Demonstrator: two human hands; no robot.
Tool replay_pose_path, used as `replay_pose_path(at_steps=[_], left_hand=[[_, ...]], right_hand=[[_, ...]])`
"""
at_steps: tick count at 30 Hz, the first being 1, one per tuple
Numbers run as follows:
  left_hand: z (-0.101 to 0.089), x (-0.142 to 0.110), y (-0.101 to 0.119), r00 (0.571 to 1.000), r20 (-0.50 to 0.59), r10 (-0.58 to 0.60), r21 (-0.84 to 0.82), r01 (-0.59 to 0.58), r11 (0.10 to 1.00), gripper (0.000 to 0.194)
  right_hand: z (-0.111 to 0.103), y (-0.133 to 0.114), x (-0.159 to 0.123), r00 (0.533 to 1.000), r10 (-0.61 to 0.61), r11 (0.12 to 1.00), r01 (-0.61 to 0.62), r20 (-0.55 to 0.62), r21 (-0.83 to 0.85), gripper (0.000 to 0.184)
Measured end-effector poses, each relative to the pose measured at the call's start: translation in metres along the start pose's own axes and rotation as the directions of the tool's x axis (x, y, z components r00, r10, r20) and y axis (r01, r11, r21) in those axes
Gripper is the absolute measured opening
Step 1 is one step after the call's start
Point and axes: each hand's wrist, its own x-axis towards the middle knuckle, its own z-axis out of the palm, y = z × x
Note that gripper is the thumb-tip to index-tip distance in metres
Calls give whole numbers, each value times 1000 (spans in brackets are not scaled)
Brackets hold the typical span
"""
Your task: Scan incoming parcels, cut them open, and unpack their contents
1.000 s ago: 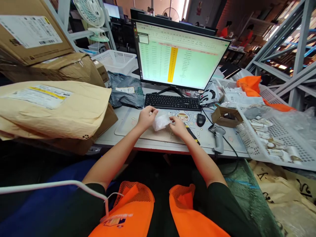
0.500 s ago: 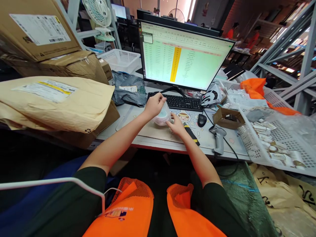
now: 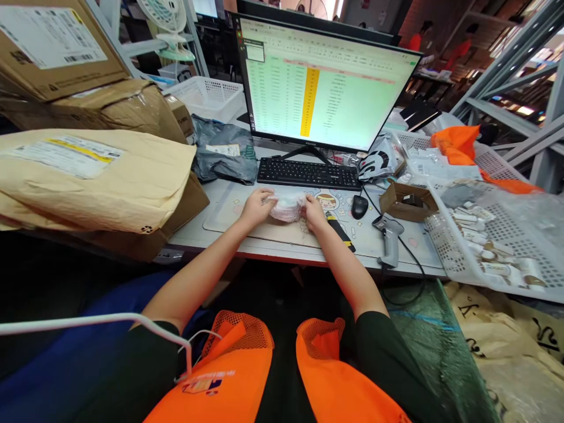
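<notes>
Between my two hands is a small round item in bubble wrap (image 3: 286,208), pale pink and whitish, just over the desk mat. My left hand (image 3: 258,208) pinches its left side, fingers closed on the wrap. At its right edge my right hand (image 3: 313,212) grips the wrap between thumb and fingers. What lies inside the wrap is hard to make out. Behind the hands sits a black keyboard (image 3: 308,173). A black and yellow box cutter (image 3: 341,233) lies by my right wrist.
A monitor (image 3: 326,88) stands behind the keyboard. To the right are a mouse (image 3: 359,206), a barcode scanner (image 3: 389,239), a small open carton (image 3: 408,202) and a white basket (image 3: 462,258) of small items. Parcels (image 3: 88,176) and a grey plastic bag (image 3: 223,150) are stacked at left.
My left hand has come down and left from above the wrapped item to its left side. The item now lies level between both hands. The view has shifted slightly.
</notes>
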Motion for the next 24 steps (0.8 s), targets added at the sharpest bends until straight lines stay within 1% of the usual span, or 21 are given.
replay_pose_path(at_steps=[1,3,5,6,7,8,9,10,11,12,13,14,15,16,18,19,20,21,23,24], left_hand=[[0,0,1,1000,-25,13,2,-13,1000,29],[-1,10,10,995,-78,65,5,-65,998,32],[-4,28,24,986,-131,107,-21,-111,994,40],[-5,39,32,982,-153,113,-51,-122,991,43],[-5,48,39,979,-171,109,-92,-126,988,45],[-5,56,45,977,-185,103,-144,-130,981,46],[-4,60,51,975,-200,99,-206,-140,969,47],[-1,62,55,970,-218,103,-269,-161,950,47],[2,60,57,963,-244,115,-325,-193,926,49],[5,54,58,952,-277,130,-370,-231,900,51],[9,45,57,941,-307,142,-402,-264,877,53],[13,35,55,935,-323,149,-424,-284,860,54],[16,23,50,937,-315,152,-445,-288,848,55],[19,12,45,947,-280,159,-468,-280,838,55],[24,-8,30,972,-168,162,-530,-228,817,52],[26,-14,21,981,-134,137,-566,-189,803,49],[28,-17,13,987,-132,93,-597,-154,787,46],[30,-18,5,988,-155,21,-626,-115,772,43],[31,-13,-9,968,-183,-170,-665,5,747,38],[32,-8,-15,954,-168,-247,-672,72,737,37]], right_hand=[[0,1,1,1000,7,1000,-6,-7,9,25],[-2,-1,0,1000,-9,1000,9,-30,9,30],[-3,-6,-2,997,-47,999,47,-54,4,36],[-4,-9,-4,997,-50,999,50,-63,5,39],[-5,-12,-7,998,-26,1000,27,-64,15,43],[-6,-15,-11,998,31,999,-30,-52,35,48],[-6,-19,-14,993,116,991,-114,-22,65,52],[-6,-22,-18,976,215,971,-218,35,103,57],[-7,-25,-21,943,311,935,-325,116,141,62],[-7,-28,-24,903,377,894,-414,208,174,67],[-7,-32,-26,868,407,857,-471,284,209,71],[-7,-34,-26,852,406,833,-494,331,249,72],[-7,-37,-26,858,384,823,-486,342,294,71],[-7,-39,-25,879,354,825,-455,319,337,68],[-6,-40,-21,930,290,852,-358,226,383,60],[-5,-39,-19,949,251,873,-307,189,379,56],[-4,-37,-17,964,206,897,-255,169,362,53],[-2,-34,-16,974,160,920,-206,161,335,51],[1,-26,-15,982,90,961,-129,164,245,49],[3,-22,-15,985,69,981,-97,161,171,49]])
